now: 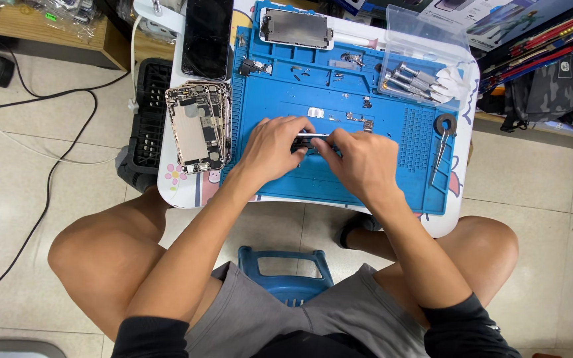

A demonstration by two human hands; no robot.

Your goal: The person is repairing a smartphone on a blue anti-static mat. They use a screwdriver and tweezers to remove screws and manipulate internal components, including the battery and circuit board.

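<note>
Small dark phone part (308, 142), partly metallic, held at the centre of the blue repair mat (339, 176), between both hands. The left hand (272, 148) pinches its left end with fingers curled; the right hand (358, 161) pinches its right end, thumb and forefinger closed on it. What kind of part it is cannot be told, since the fingers cover most of it.

At 9 o'clock from the hands, a stack of opened phone housings (197, 126) lies on the white table (451, 219), just beside the mat's left edge. At 11 o'clock, a black phone (207, 36) rests face up. At 12 o'clock, a detached screen assembly (296, 28) lies across the mat's top edge. At 1 o'clock, a clear plastic box (426, 56) holds several screwdrivers (409, 81). At 3 o'clock, tweezers (440, 154) lie on the mat below a roll of tape (445, 123). Small loose components (356, 117) are scattered just above the hands. At 6 o'clock, a blue stool (285, 270) shows between the person's knees.
</note>
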